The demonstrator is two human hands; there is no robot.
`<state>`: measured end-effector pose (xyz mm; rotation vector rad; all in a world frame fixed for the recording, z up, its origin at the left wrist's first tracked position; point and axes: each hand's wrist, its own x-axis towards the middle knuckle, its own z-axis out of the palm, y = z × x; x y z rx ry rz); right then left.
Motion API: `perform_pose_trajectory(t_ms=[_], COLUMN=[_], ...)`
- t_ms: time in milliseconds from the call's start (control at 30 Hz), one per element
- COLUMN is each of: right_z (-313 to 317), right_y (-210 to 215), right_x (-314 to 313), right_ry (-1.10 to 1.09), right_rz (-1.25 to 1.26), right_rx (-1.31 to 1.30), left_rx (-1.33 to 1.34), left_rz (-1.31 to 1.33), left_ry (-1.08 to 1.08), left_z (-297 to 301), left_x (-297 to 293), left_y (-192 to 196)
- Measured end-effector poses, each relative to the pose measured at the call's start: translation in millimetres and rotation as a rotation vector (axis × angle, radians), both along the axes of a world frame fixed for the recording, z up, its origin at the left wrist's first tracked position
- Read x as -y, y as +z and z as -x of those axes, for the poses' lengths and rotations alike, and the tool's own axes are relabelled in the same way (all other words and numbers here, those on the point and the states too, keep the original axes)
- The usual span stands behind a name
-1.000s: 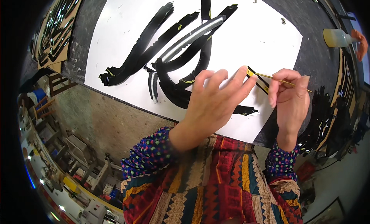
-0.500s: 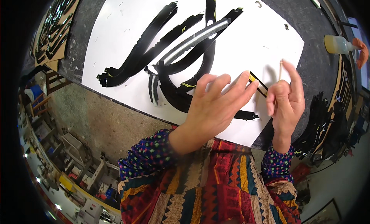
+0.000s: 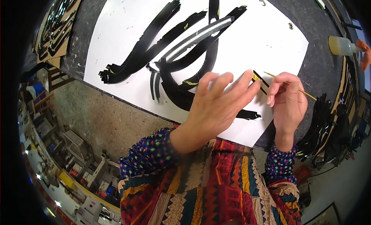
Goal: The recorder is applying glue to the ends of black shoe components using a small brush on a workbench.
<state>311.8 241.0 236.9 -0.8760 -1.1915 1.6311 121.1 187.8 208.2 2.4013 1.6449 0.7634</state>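
Note:
A white sheet point(image 3: 119, 35) lies on a dark tabletop and carries several long curved black strips point(image 3: 154, 43), one with a pale grey band point(image 3: 201, 35). My left hand point(image 3: 216, 105) lies flat on the sheet, fingers spread, with its fingertips pressing a thin black strip with a yellow end point(image 3: 258, 78). My right hand point(image 3: 288, 103) pinches a thin wooden stick point(image 3: 305, 92) whose tip points at that strip. The left hand hides part of the lower black strips.
A small bottle of pale liquid point(image 3: 342, 46) lies at the right of the dark table point(image 3: 320, 20). A pile of black cut pieces point(image 3: 322, 126) sits by the right edge. A board with black shapes point(image 3: 58, 20) leans at far left. Cluttered floor below.
My left hand has settled flatter onto the sheet and its fingers have reached the thin strip. My right hand has turned, holding the stick lower and closer to the strip.

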Motion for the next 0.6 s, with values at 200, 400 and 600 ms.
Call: perform_pose_trajectory(t_ms=[200, 400, 600], right_z=[11, 14, 14], right_y=[-5, -11, -16], right_x=[8, 8, 8], right_ry=[-0.093, -0.097, -0.065], right_rz=[-0.300, -0.332, -0.486], right_rx=[0.512, 0.548, 0.648], left_rx=[0.016, 0.037, 0.073], left_rz=[0.015, 0.017, 0.034], left_ry=[-0.005, 0.009, 0.006], left_z=[-1, -3, -2], left_x=[0, -1, -2], left_y=[2, 0, 2])
